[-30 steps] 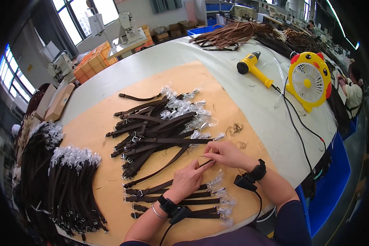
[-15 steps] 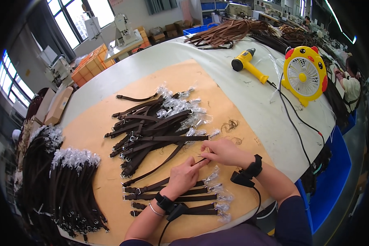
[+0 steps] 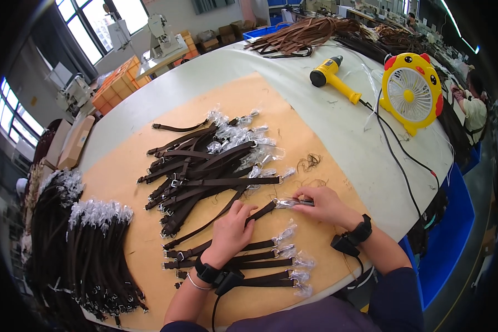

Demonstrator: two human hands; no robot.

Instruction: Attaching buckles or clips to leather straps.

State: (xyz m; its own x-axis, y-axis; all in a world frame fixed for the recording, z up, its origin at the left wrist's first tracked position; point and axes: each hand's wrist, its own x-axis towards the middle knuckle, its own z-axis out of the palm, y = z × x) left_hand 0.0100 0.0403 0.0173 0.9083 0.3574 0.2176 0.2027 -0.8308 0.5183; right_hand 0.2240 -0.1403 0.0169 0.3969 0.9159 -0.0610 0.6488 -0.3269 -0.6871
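Observation:
A dark brown strap point(image 3: 265, 211) runs diagonally between my hands, its far end tipped with a clear-plastic-wrapped metal clasp point(image 3: 284, 203). My left hand point(image 3: 231, 231) lies over the strap with curled fingers gripping it. My right hand point(image 3: 327, 207) is closed at the wrapped clasp, holding a small dark metal tool point(image 3: 304, 202) that looks like thread snips; its blades are partly hidden. Nearest me, several similar straps point(image 3: 265, 283) lie side by side with wrapped ends to the right. Beyond my hands is a loose heap of straps point(image 3: 191, 171) with buckles and wrapped clasps.
More straps point(image 3: 99, 260) hang at the left table edge. Thread scraps point(image 3: 309, 162) lie on the tan board point(image 3: 315, 138). A yellow heat gun point(image 3: 337, 82) and yellow fan point(image 3: 410, 94) with cables stand at right. A blue bin point(image 3: 445, 243) sits below; a person point(image 3: 473, 108) is beyond.
My right hand has moved right, away from my left, and the wrapped clasp now shows between them. My left hand has shifted slightly up and left along the strap.

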